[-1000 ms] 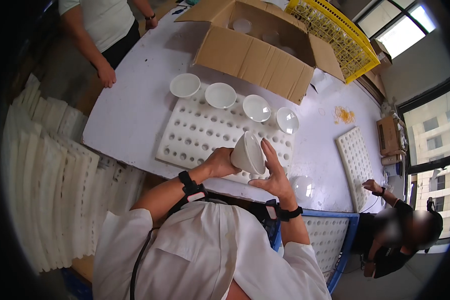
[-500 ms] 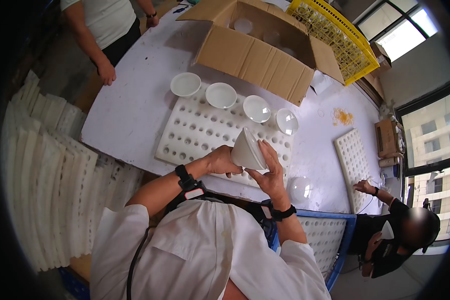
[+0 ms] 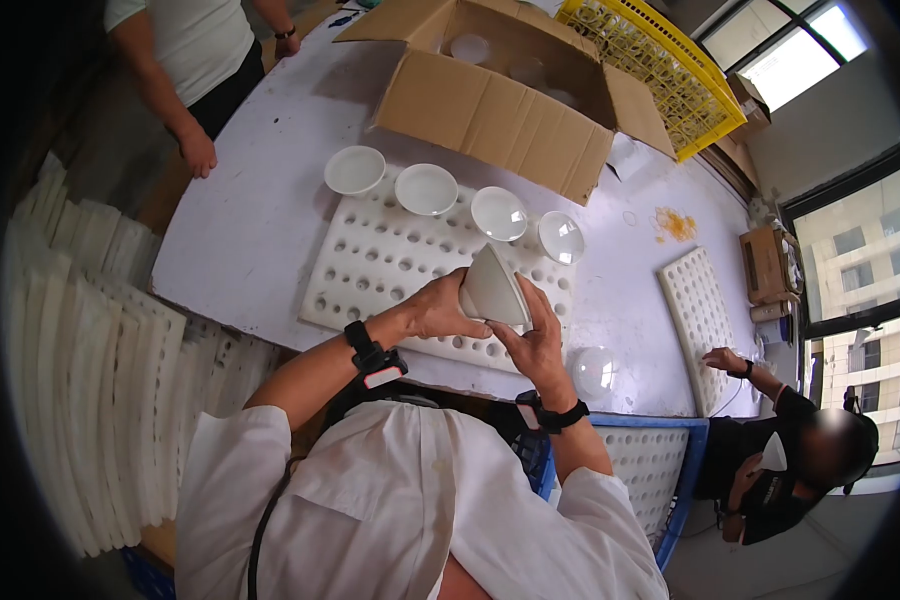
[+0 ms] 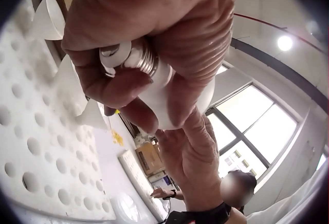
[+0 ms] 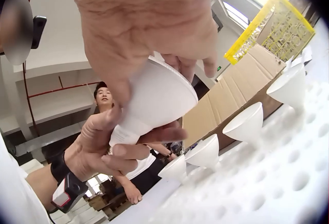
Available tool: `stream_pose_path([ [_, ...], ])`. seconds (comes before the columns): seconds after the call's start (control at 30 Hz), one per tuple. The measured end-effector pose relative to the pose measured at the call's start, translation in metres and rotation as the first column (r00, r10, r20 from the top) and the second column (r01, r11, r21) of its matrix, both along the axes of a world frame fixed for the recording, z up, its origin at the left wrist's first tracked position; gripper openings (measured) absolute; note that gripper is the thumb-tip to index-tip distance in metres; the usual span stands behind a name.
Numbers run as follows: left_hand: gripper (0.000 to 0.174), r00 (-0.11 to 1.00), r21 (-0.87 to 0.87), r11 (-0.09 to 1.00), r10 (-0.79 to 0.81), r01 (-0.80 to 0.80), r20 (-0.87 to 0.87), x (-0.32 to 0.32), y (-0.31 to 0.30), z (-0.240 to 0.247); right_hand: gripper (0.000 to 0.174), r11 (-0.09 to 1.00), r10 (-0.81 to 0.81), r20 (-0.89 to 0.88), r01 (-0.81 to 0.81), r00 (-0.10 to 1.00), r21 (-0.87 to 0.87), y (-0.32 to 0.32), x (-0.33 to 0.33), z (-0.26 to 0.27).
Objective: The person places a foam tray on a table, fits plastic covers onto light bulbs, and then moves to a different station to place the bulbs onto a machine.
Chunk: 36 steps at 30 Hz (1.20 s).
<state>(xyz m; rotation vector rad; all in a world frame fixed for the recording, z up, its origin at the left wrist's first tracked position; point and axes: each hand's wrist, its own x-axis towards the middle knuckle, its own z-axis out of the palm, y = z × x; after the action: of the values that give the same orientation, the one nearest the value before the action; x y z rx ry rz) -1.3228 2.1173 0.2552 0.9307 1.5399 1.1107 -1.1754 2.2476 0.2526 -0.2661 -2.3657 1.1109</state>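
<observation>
A white cone-shaped light bulb point(image 3: 496, 288) is held between both hands over the perforated white foam board point(image 3: 355, 268), its wide face turned down toward the body. My left hand point(image 3: 436, 308) grips the narrow end; in the left wrist view its fingers curl around the metal screw cap point(image 4: 145, 62). At the wide end, my right hand point(image 3: 540, 342) grasps the rim, thumb on one side and fingers on the other, as the right wrist view shows. Several similar bulbs point(image 3: 426, 190) stand in a row along the board's far edge, wide faces up.
Behind the row sits an open cardboard box point(image 3: 490, 115), with a yellow crate point(image 3: 660, 80) beyond. A clear round cover point(image 3: 595, 372) lies right of the board. Another foam board point(image 3: 698, 310) is by a person at right; stacked boards point(image 3: 90, 370) stand left.
The bulb has turned so its wide face, earlier facing the right hand, points downward. My right hand's spread fingers have closed on its rim. The person at right has raised a white cone-shaped piece.
</observation>
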Motion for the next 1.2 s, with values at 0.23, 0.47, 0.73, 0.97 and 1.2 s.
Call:
stream_pose_path([
  [0.23,0.085,0.925,0.238,0.950,0.264,-0.200,-0.274,0.007,-0.001,0.017,0.073,0.964,-0.077,0.031,0.066,0.997,0.259,-0.010,-0.009,-0.006],
  [0.47,0.092,0.884,0.161,0.944,0.328,-0.289,-0.334,0.016,0.008,0.017,0.079,0.972,-0.080,-0.003,0.079,0.997,0.223,-0.015,-0.013,-0.019],
  [0.73,0.082,0.851,0.231,0.915,0.394,-0.330,-0.346,0.019,0.009,0.007,0.076,0.951,-0.063,-0.076,0.083,0.995,0.296,-0.019,-0.013,-0.011],
  [0.97,0.074,0.795,0.334,0.873,0.469,-0.354,-0.385,0.021,0.009,0.000,0.082,0.929,-0.038,-0.119,0.079,0.992,0.360,-0.016,-0.015,-0.026],
  [1.2,0.075,0.759,0.325,0.865,0.495,-0.383,-0.423,0.022,0.007,-0.009,0.080,0.910,-0.022,-0.169,0.090,0.985,0.404,-0.018,-0.018,-0.041],
])
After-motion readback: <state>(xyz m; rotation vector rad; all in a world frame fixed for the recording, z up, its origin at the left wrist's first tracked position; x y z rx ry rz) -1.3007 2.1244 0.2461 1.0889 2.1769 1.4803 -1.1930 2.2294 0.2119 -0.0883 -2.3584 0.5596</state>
